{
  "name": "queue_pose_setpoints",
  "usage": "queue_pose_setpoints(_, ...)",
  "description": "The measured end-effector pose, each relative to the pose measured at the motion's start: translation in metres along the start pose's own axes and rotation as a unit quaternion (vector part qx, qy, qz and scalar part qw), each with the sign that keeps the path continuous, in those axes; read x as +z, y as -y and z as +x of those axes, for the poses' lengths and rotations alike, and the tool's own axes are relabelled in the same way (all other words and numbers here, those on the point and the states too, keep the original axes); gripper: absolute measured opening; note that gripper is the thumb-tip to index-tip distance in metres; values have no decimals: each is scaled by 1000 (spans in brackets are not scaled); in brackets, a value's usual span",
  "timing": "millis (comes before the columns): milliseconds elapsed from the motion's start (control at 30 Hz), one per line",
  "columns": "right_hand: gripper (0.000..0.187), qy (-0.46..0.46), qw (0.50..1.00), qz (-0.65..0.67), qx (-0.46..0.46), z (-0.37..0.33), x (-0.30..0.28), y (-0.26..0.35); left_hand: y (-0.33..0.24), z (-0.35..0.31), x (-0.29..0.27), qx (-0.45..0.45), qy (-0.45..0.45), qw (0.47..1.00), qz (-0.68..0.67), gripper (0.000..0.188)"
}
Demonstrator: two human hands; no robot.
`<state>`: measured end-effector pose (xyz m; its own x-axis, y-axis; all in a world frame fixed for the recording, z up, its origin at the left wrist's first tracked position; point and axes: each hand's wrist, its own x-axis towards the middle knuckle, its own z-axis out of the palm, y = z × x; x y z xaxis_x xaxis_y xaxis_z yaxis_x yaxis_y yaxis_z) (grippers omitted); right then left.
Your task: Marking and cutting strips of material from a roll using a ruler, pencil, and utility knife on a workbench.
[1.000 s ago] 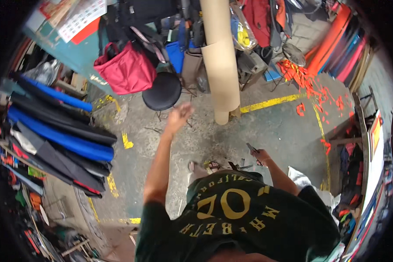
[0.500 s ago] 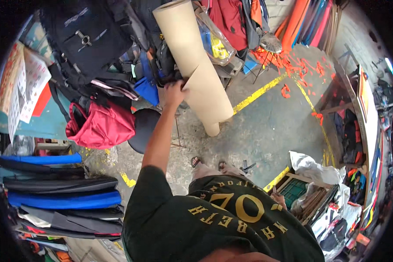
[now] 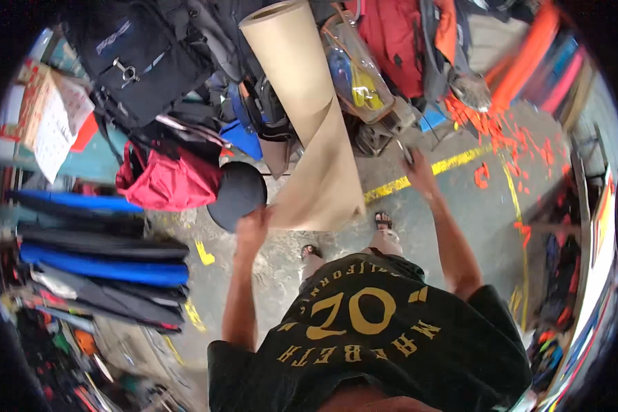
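Swung outward since half a second ago, the brown paper sheet (image 3: 316, 196) is now spread down and leftward, while the right hand (image 3: 417, 170) has been raised to the far side of it. By the left hand (image 3: 253, 228), the sheet's lower left corner is pinched between closed fingers. A slim dark tool (image 3: 408, 155) is gripped in the right hand, apart from the paper; its kind cannot be told through the blur. Ahead, the paper roll (image 3: 288, 62) is tilted, open end uppermost, its lower end hidden by the sheet. To avoid creasing, tension should probably be kept even and the tool held clear. Beyond the left hand are a round black stool (image 3: 235, 192) and a crimson bag (image 3: 168, 180); orange scraps (image 3: 505, 137) are scattered at far right.
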<state>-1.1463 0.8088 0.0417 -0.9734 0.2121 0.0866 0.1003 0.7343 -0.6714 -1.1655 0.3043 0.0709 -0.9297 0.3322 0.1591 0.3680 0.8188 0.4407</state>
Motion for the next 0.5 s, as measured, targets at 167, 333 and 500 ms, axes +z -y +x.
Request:
queue_pose_setpoints(167,49,-114,869,77,-475,211,-86,214,-139,-30,-74,-128,12,988,88,18)
queue_pose_setpoints(333,49,-38,826,62,-559,297,-93,316,-200,-75,-37,-234,-39,969,75,23)
queue_pose_setpoints(500,35,94,879,-121,-452,264,-88,361,-245,-112,-43,-322,-66,940,93,27)
